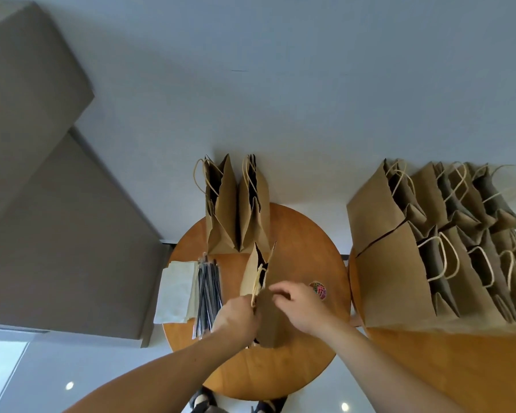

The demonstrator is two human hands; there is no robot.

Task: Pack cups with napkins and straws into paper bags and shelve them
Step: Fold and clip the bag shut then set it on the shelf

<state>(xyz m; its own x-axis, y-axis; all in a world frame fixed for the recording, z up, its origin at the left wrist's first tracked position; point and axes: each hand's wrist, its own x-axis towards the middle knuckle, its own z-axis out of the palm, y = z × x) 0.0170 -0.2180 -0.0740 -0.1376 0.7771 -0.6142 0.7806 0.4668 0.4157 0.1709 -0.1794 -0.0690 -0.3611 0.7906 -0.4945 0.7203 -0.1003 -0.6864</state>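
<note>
- Head view: judging by the hands, the step is opening the paper bag (pixel 265 317) that stands mid-table so it can be filled. To do it well, pull the two walls apart evenly, push the side folds outward and flatten the bottom, so the paper bag stands by itself before either hand lets go.
- Head view: the left hand (pixel 239 318) is closed on the paper bag's near-left wall, fingers curled round the rim next to the pale cord handle (pixel 257 283).
- Head view: the right hand (pixel 301 307) has its fingers curled at the top edge of the opposite wall and appears to pinch it; the fingertips are partly hidden, so the grip is a judgement.
- Head view: the paper bag sits between the two hands, touching both, its mouth only a narrow slit and leaning away from the person.
- Head view: the napkins (pixel 176 290) and straws (pixel 208 293) lie just left of the left hand, on the round table (pixel 295 362).
- Head view: no cups show; whether the bag holds one cannot be told.
- Head view: two more bags (pixel 236 213) stand at the table's far edge, well beyond the hands.
</note>
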